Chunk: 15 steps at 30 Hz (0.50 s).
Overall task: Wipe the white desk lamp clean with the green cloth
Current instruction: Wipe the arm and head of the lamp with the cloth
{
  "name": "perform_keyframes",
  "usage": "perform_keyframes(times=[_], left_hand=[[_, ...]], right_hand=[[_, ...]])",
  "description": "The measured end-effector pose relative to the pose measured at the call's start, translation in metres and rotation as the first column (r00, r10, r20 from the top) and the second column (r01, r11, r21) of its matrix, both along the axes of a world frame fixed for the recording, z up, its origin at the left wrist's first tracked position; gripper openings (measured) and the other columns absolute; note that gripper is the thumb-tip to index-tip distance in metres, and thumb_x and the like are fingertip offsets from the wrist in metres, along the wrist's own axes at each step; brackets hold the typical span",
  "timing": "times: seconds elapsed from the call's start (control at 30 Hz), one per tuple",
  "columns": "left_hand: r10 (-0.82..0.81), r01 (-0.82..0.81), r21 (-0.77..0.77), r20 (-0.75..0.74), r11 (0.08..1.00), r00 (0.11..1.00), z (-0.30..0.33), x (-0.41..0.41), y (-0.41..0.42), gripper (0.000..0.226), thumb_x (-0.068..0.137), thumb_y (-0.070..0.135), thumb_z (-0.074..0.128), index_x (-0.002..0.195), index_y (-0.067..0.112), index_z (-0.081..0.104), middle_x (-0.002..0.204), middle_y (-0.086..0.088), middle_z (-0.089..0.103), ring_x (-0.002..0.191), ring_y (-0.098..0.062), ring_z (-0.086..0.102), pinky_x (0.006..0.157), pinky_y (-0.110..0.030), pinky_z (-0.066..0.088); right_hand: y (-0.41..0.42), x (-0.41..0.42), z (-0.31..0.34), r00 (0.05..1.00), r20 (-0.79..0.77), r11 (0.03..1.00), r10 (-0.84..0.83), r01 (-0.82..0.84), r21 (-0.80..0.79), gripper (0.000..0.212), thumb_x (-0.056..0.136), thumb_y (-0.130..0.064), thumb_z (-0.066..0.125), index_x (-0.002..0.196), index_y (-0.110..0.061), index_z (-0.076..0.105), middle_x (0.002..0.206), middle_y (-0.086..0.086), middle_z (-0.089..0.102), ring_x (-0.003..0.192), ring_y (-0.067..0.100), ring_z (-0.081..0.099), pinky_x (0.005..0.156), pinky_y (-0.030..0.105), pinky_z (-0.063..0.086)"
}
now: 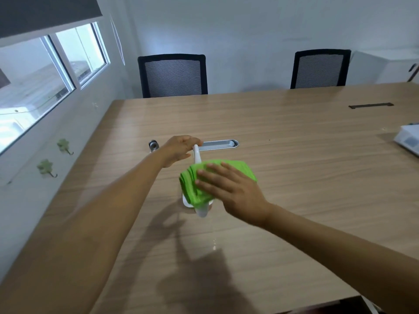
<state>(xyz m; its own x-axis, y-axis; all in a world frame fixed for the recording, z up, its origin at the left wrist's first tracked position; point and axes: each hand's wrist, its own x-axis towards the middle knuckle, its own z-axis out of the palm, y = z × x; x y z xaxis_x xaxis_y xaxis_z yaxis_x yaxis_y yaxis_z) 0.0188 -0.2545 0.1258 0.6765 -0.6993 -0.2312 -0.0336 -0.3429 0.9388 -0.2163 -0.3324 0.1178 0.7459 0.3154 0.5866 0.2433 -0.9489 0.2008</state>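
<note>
Shadows of two arms, dark, on the near part of the wooden table (294, 155), which fills most of the view.

Right hand (231, 191): fingers spread and flat, pressing the green cloth (195, 184) down; nothing clasped in a closed grip.

Green cloth: folded in a thick wad, draped over the lower part of the white desk lamp (197, 155), under the right palm and fingers.

White desk lamp: stands near the middle of the table toward its left side. White base edge shows beneath the cloth, touching the table; a rounded white part pokes out below the cloth on the near side. A slim white arm rises out of the cloth toward the far side.

Left hand (179, 150): closed around the top of the lamp's white arm, just beyond the cloth.

Silver oval cable slot (218, 145): set into the table just behind the left hand, running to the right.

Small metal item (153, 145): round, on the table just left of the left hand; too small to identify.

White box (407, 139): at the right table edge, partly cut off.

Dark slot (371, 105): far right of the table.

Two black mesh chairs (173, 75): at the far table edge, well apart.

Window (45, 82): left wall, with two leaf-shaped hooks (64, 146) below it.
</note>
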Motion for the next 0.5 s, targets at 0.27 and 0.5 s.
perform_keyframes(times=[0.27, 0.5], left_hand=[[-0.005, 0.004, 0.033, 0.038, 0.999, 0.999, 0.001, 0.002, 0.001, 0.01, 0.085, 0.028, 0.066, 0.089, 0.021, 0.072, 0.128, -0.007, 0.064, 0.124, -0.018, 0.055, 0.104, -0.032, 0.047], [-0.026, 0.023, 0.048, 0.046, 0.999, 0.999, 0.003, 0.004, 0.004, 0.029, 0.081, 0.04, 0.067, 0.099, 0.018, 0.073, 0.125, -0.004, 0.066, 0.121, -0.017, 0.058, 0.105, -0.033, 0.047]], right_hand=[[-0.001, -0.003, -0.029, 0.982, -0.18, 0.996, 0.058, -0.069, -0.055, 0.045, 0.091, -0.004, 0.035, 0.123, -0.014, 0.065, 0.132, 0.006, 0.063, 0.125, 0.03, 0.056, 0.102, 0.049, 0.048], [-0.038, -0.053, -0.071, 0.94, -0.302, 0.956, 0.16, -0.224, -0.188, 0.051, 0.103, -0.018, 0.018, 0.122, -0.02, 0.066, 0.131, 0.0, 0.063, 0.124, 0.023, 0.057, 0.1, 0.043, 0.051]])
